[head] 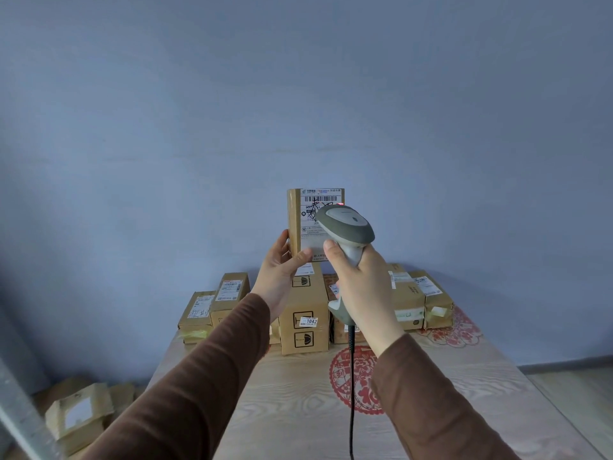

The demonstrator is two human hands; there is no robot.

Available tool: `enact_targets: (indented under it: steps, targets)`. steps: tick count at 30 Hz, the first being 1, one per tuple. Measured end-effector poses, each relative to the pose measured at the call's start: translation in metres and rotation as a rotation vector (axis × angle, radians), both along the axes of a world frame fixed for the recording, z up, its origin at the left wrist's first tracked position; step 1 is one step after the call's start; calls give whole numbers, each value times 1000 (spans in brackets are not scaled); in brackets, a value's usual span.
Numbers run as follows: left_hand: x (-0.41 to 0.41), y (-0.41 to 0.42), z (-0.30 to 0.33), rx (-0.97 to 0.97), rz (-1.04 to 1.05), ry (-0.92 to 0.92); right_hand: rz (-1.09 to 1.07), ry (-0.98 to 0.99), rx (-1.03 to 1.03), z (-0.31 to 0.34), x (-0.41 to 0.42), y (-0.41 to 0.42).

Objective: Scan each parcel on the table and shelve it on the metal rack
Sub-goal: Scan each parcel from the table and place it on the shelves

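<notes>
The parcel (315, 224) held up mid-frame is plain matt brown cardboard with a white paper label and shiny tape down its left edge. Scanner (346, 227) looks like smooth plastic, grey and off-white, slight sheen, with a black rubbery-looking cable (351, 376). Table (282, 393) at the bottom is pale wood grain with red paper-cut style prints. Sleeves (199, 376) are soft brown knit cloth. Wall (298, 94) is matt blue paint.

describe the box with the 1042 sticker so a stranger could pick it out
On the wooden table against the blue wall, find the row of cardboard parcels at its far edge. The tall box stands in the middle, the only one with umbrella marks and a white 1042 sticker.
</notes>
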State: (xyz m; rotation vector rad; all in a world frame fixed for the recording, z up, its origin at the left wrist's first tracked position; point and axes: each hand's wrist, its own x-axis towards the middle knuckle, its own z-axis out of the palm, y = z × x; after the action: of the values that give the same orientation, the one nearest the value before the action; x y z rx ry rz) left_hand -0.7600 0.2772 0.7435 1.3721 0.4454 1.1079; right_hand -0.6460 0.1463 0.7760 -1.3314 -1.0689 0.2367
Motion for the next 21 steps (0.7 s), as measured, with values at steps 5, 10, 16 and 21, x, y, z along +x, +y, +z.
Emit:
enact_targets:
  steps: [5, 10, 16, 21]
  targets:
    - [-16, -3, 2, -3, 25, -6, 40, 10, 20, 3, -10, 4]
    - [-51, -10, 8, 4, 116, -7, 103, 3, 39, 4, -29, 12]
    - [-125, -20, 31, 0, 263, 22, 183, 10, 67, 13, -63, 31]
    - [-205, -26, 57, -75, 371, 0, 306, 71, 110, 36, -112, 58]
